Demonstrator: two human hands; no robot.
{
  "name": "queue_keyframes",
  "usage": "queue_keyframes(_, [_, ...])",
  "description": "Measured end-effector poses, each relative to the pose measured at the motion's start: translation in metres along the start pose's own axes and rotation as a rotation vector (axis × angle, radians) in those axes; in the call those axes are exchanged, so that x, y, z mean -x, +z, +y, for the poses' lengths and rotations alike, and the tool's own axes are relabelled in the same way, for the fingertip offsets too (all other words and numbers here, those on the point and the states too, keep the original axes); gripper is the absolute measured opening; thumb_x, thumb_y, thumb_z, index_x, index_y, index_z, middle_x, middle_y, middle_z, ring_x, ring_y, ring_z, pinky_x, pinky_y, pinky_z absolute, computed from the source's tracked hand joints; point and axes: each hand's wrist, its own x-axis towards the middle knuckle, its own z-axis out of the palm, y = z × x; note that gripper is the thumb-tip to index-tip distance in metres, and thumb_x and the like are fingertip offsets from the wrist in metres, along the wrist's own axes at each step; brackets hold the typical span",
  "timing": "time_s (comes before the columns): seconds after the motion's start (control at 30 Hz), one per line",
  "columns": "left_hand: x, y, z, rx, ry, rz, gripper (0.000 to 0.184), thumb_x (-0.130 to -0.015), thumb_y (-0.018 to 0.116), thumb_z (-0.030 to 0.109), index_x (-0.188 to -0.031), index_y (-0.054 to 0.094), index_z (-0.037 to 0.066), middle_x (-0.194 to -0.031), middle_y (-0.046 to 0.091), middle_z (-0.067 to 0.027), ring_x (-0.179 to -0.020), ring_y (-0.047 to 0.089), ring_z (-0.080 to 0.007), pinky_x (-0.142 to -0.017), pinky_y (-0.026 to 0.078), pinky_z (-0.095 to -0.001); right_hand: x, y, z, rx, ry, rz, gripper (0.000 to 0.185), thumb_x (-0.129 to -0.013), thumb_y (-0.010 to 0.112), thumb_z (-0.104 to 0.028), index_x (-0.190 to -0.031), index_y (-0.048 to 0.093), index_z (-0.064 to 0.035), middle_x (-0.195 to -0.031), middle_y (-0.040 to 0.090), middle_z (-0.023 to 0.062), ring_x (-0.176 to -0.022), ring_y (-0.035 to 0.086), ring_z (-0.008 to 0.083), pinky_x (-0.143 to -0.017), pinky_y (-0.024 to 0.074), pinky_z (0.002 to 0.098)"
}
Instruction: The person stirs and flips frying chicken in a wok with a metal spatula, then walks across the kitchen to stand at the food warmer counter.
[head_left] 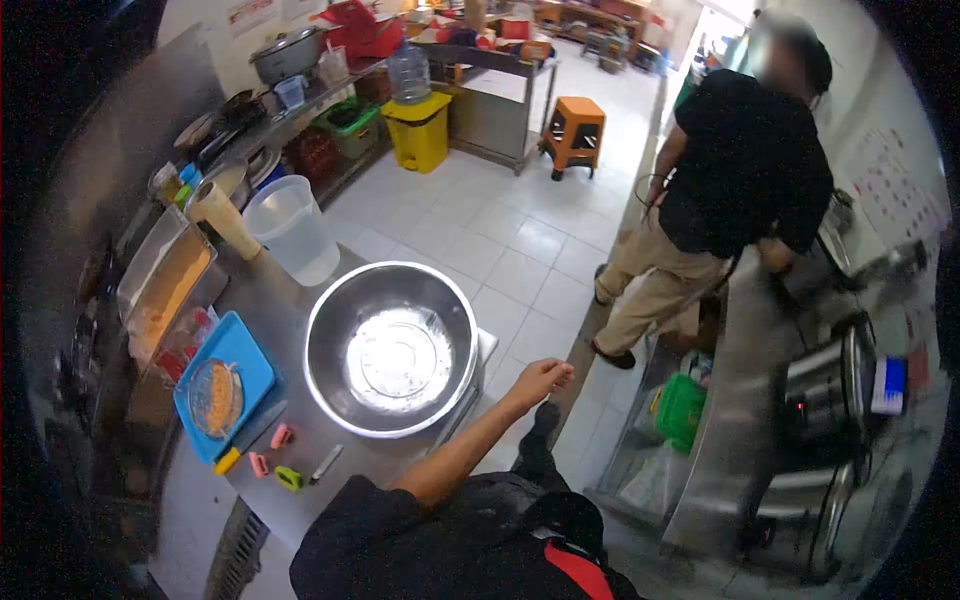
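Observation:
My left hand (545,382) is raised over the gap beside the steel table, its fingers curled together with nothing visible in them. Left of it, a large steel bowl (392,350) stands on the table without touching the hand. Nearer the table's front lie a yellow-handled knife (240,445), two pink clips (270,450), a green clip (288,478) and a small blade with a light handle (326,464). A blue tray (255,350) holds a clear bowl (215,397) with orange contents. My right hand does not show.
A co-worker in black (740,160) stands at the right counter (710,450), which bears steel appliances (825,385). A translucent bucket (295,230) is at the table's far end. Beyond are a yellow bin (418,130) and an orange stool (574,130) on the tiled floor.

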Motion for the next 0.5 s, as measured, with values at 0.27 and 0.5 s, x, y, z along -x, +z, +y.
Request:
queue_keyframes(0.27, [-0.164, -0.003, 0.059, 0.065, 0.029, 0.112, 0.028, -0.083, 0.045, 0.027, -0.095, 0.052, 0.004, -0.086, 0.057, -0.0061, -0.075, 0.055, -0.0143, -0.065, 0.043, -0.026, -0.228, -0.177, -0.12, 0.163, -0.292, 0.086, 0.02, -0.073, 0.055, -0.022, -0.07, 0.056, -0.0024, -0.07, 0.058, 0.0143, -0.064, 0.053, 0.0331, -0.058, 0.0406, 0.0423])
queue_keyframes(0.5, [-0.275, -0.065, 0.06, 0.524, -0.045, 0.51, 0.017, -0.077, 0.051, 0.022, -0.085, 0.053, 0.007, -0.076, 0.056, -0.003, -0.067, 0.054, -0.012, -0.058, 0.043, -0.023, -0.245, -0.345, -0.522, -0.199, -1.124, 0.242, 0.033, -0.082, 0.044, -0.022, -0.102, 0.051, 0.002, -0.103, 0.052, 0.0175, -0.094, 0.049, 0.0286, -0.083, 0.0366, 0.0324])
